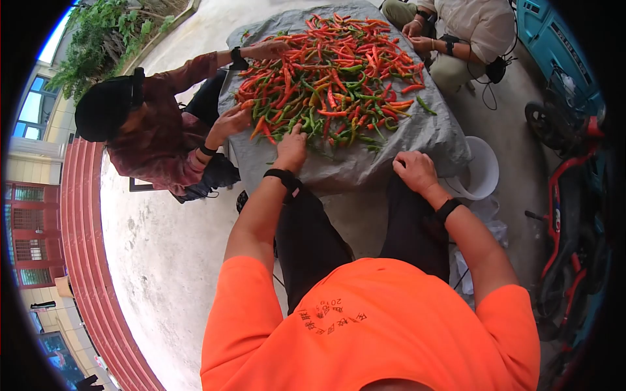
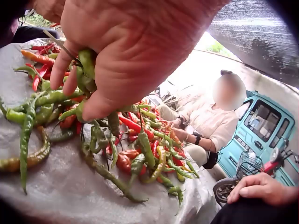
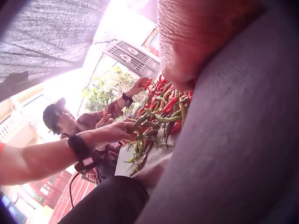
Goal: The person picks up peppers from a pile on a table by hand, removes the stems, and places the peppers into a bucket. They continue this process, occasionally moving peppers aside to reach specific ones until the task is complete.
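Observation:
A large heap of red and green chili peppers point(image 1: 332, 78) is spread on a grey sheet point(image 1: 433, 144). At the near edge of the heap is my left hand point(image 1: 291, 151), back of the hand up. In the left wrist view its fingers and thumb curl round green chili peppers point(image 2: 86, 70), with a thin stem poking out between the fingers. More green and red peppers lie right below the thumb. My right hand point(image 1: 416, 171) rests on my right knee, fingers loosely bent, holding nothing; it shows as a large close shape in the right wrist view.
At the left, a person in a dark cap point(image 1: 104, 107) reaches both hands to the heap. Another person in a light shirt point(image 1: 479, 29) sits across at the right. A white bucket point(image 1: 484, 169) stands beside my right knee, near a red-framed bike point(image 1: 554, 195) and a teal vehicle point(image 1: 561, 39).

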The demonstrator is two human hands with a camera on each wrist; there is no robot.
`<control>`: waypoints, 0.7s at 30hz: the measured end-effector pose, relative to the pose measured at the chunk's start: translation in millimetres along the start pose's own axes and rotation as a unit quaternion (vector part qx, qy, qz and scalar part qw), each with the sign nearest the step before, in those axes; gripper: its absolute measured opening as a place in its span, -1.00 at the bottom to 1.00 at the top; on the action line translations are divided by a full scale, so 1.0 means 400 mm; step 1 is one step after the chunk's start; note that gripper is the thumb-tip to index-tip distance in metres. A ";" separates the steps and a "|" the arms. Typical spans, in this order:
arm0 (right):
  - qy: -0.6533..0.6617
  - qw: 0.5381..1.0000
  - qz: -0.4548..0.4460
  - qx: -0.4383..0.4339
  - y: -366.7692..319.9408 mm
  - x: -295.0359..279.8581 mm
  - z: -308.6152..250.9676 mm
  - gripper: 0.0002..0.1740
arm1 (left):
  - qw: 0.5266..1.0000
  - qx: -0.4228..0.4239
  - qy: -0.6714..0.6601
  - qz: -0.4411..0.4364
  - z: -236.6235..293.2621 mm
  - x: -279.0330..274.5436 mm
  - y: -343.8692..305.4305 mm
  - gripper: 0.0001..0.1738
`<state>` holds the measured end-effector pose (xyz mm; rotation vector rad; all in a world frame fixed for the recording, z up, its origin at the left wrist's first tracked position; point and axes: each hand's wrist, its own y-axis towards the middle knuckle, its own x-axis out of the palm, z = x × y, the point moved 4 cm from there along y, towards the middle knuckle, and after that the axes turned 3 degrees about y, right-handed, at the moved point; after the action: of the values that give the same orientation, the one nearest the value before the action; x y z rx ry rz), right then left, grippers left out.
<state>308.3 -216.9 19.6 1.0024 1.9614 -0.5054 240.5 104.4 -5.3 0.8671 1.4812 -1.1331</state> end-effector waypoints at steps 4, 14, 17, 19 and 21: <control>-0.002 1.000 0.009 -0.010 -0.004 0.001 -0.012 -0.76 | 0.998 0.014 -0.068 -0.002 -0.047 -0.029 0.028 -0.63; 0.001 1.000 0.021 0.002 -0.013 0.001 -0.011 -0.78 | 0.996 0.006 -0.061 -0.068 -0.124 -0.047 0.088 -0.51; -0.002 1.000 0.029 0.007 -0.016 0.004 -0.012 -0.79 | 0.995 0.082 -0.053 0.017 -0.183 0.030 0.138 -0.53; -0.009 1.000 0.026 0.003 -0.021 0.009 -0.013 -0.79 | 0.983 0.026 -0.136 0.119 -0.168 -0.015 0.082 -0.57; -0.016 0.999 0.030 0.002 -0.010 0.003 -0.012 -0.78 | 0.963 0.010 -0.190 0.192 -0.158 -0.062 0.063 -0.59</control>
<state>302.2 -215.4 21.2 1.0479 1.8970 -0.4894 250.6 173.2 15.0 0.8500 0.9398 -0.9566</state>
